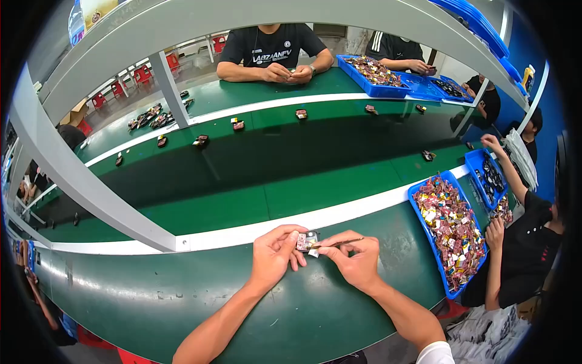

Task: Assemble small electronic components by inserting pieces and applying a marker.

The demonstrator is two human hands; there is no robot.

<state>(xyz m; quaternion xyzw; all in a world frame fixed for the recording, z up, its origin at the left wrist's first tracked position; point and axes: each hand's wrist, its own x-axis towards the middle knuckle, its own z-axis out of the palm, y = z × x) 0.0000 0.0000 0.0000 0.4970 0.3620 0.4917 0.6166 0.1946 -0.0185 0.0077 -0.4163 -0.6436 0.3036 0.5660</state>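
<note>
My left hand (273, 255) pinches a small dark part with a reddish face (305, 240) just above the green work surface (182, 297), near the white edge strip. My right hand (357, 259) holds a thin stick-like tool (339, 243) whose tip reaches the same part, and its fingertips touch the part's right side. Both forearms come in from the lower edge.
A blue tray (424, 221) full of small reddish and yellow parts lies to my right, where a person in black reaches into more blue trays (476, 161). Small dark parts (201, 141) ride the green belt. Across it, a person in black works beside another blue tray (376, 91). Grey frame posts (91, 188) cross left.
</note>
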